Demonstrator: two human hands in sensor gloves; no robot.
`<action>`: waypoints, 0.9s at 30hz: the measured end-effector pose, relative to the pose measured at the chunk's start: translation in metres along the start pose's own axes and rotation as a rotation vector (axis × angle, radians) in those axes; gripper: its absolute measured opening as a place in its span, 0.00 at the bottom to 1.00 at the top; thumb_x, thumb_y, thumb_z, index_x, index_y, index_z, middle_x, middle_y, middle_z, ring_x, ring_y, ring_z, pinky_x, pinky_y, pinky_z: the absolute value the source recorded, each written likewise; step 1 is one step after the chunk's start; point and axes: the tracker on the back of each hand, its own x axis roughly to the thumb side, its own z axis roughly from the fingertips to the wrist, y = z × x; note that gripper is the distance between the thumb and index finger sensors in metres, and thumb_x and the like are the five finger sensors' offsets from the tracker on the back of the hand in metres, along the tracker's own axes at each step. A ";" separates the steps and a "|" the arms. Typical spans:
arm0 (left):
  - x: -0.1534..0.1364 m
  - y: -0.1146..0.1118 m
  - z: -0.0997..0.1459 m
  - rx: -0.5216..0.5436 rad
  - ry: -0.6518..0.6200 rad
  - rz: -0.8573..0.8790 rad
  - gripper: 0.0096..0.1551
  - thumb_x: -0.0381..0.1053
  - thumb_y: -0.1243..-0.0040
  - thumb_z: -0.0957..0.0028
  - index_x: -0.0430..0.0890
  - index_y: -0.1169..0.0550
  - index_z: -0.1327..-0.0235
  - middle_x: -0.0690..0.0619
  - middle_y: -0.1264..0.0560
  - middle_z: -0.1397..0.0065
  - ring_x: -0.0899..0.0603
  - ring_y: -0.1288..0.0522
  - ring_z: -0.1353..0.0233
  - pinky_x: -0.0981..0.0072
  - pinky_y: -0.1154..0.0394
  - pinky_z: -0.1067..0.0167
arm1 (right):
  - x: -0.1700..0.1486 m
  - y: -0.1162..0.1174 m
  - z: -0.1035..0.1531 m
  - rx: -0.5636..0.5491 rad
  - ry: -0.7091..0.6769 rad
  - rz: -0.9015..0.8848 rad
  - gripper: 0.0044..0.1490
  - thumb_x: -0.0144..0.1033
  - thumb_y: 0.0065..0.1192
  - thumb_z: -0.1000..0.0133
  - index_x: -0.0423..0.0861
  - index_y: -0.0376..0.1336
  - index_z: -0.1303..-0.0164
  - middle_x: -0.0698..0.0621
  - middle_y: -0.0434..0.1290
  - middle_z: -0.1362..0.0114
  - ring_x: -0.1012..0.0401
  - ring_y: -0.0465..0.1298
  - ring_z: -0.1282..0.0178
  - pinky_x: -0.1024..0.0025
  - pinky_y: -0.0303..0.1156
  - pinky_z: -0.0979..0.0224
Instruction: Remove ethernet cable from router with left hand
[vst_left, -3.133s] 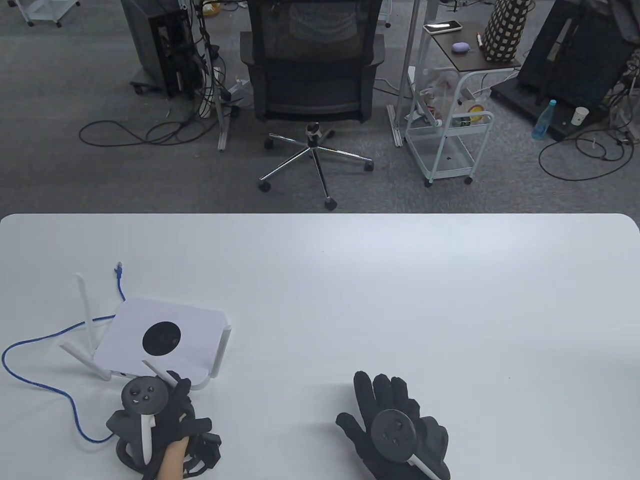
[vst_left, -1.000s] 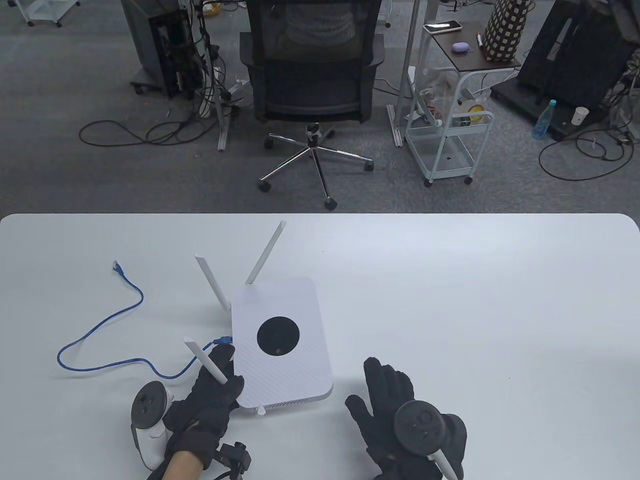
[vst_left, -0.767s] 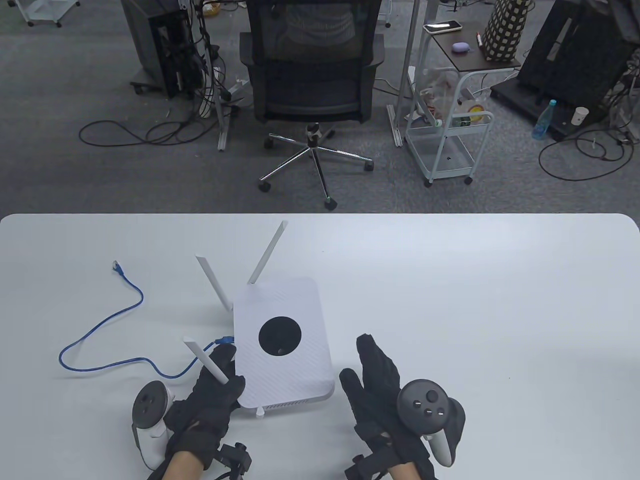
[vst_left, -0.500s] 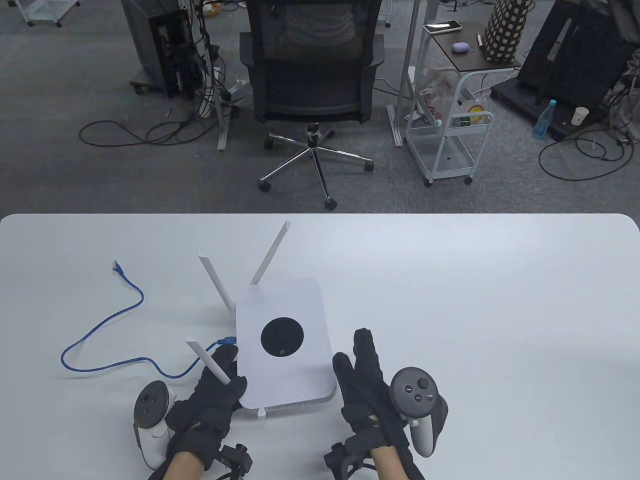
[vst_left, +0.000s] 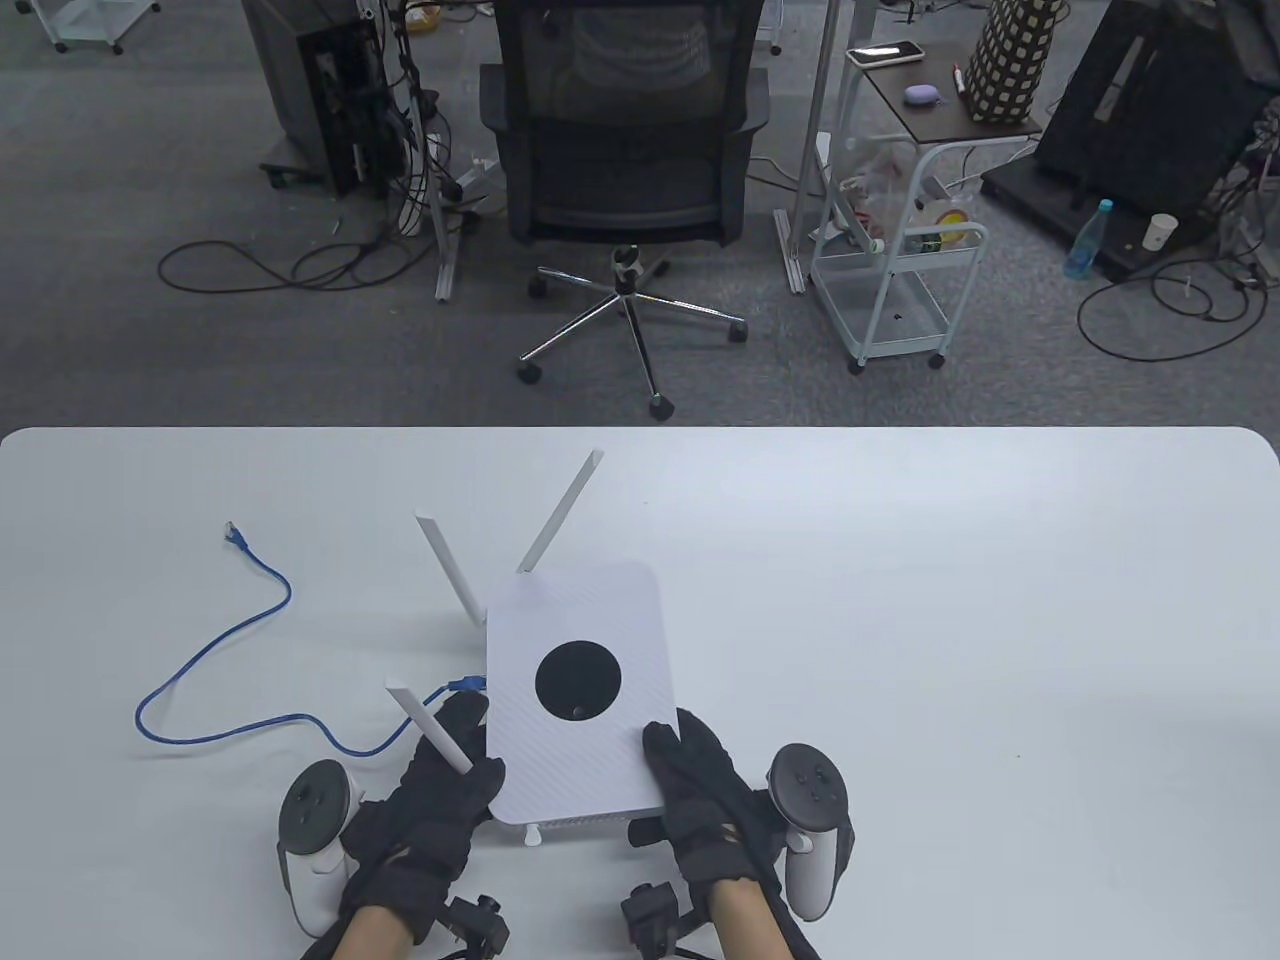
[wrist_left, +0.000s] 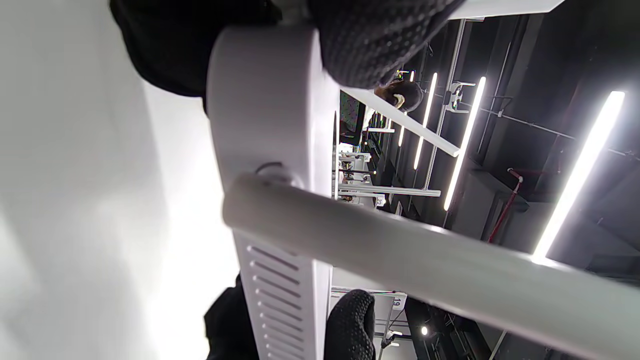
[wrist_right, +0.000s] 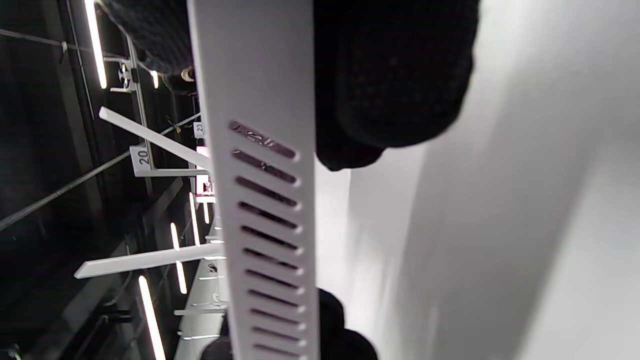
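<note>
The white router (vst_left: 585, 625) with a black disc on top lies on the table, antennas raised. The blue ethernet cable (vst_left: 215, 735) is plugged into the router's left side at its blue plug (vst_left: 466, 686). It loops left, and its free end (vst_left: 235, 534) lies on the table. My left hand (vst_left: 462, 745) grips the router's near-left corner beside an antenna (vst_left: 428, 724), just below the plug. My right hand (vst_left: 682, 752) grips the near-right corner. The wrist views show the router's vented edge (wrist_left: 280, 300) (wrist_right: 267, 210) held between gloved fingers (wrist_left: 380, 40) (wrist_right: 395, 75).
The white table (vst_left: 950, 620) stretches bare to the right and behind the router. Beyond its far edge stand an office chair (vst_left: 625, 130), a white cart (vst_left: 900, 270) and loose floor cables.
The left hand has dragged and turned the router from the far left toward the middle. In the last second my right hand moved left and took hold of the near-right corner.
</note>
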 end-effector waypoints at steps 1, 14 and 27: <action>0.000 0.000 0.000 -0.004 -0.003 -0.001 0.46 0.42 0.39 0.40 0.46 0.48 0.13 0.30 0.40 0.17 0.36 0.20 0.31 0.39 0.27 0.33 | -0.001 0.000 0.000 0.001 0.001 -0.016 0.48 0.53 0.54 0.37 0.30 0.47 0.23 0.39 0.73 0.37 0.51 0.81 0.52 0.71 0.83 0.55; 0.035 0.012 0.014 -0.029 -0.048 -0.306 0.45 0.42 0.35 0.43 0.39 0.41 0.14 0.26 0.36 0.19 0.29 0.21 0.34 0.32 0.29 0.37 | 0.002 -0.010 0.003 -0.034 -0.063 -0.081 0.45 0.51 0.53 0.37 0.30 0.48 0.25 0.39 0.73 0.39 0.50 0.81 0.54 0.72 0.83 0.56; 0.079 0.022 0.028 0.487 -0.309 -0.917 0.29 0.53 0.48 0.34 0.47 0.28 0.20 0.37 0.30 0.18 0.29 0.28 0.24 0.32 0.35 0.31 | 0.005 -0.012 0.004 0.006 -0.081 -0.085 0.45 0.51 0.53 0.36 0.30 0.49 0.24 0.38 0.73 0.39 0.50 0.81 0.54 0.72 0.82 0.56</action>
